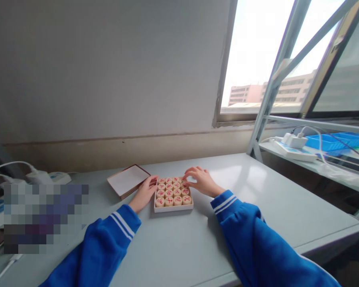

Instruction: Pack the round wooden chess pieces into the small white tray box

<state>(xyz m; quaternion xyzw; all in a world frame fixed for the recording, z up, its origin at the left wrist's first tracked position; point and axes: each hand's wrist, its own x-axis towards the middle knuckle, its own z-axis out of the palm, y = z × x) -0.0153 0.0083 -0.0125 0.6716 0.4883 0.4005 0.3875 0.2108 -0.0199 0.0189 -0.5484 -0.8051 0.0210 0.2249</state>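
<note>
Piece box (pixel 173 209) lies flat, open side up, outline roughly square.

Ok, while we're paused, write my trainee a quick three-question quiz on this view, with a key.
1. How many round pale pieces with red characters form the nearest row in the shallow white square box?

2. Which hand has its fingers at the box's far right corner?
a) left
b) right

3. True or false: the shallow rectangular brown-edged tray or lid, white inside, lies on the pale grey desk, left of the box.

Key:
1. Four.
2. b, the right hand.
3. True.
</note>
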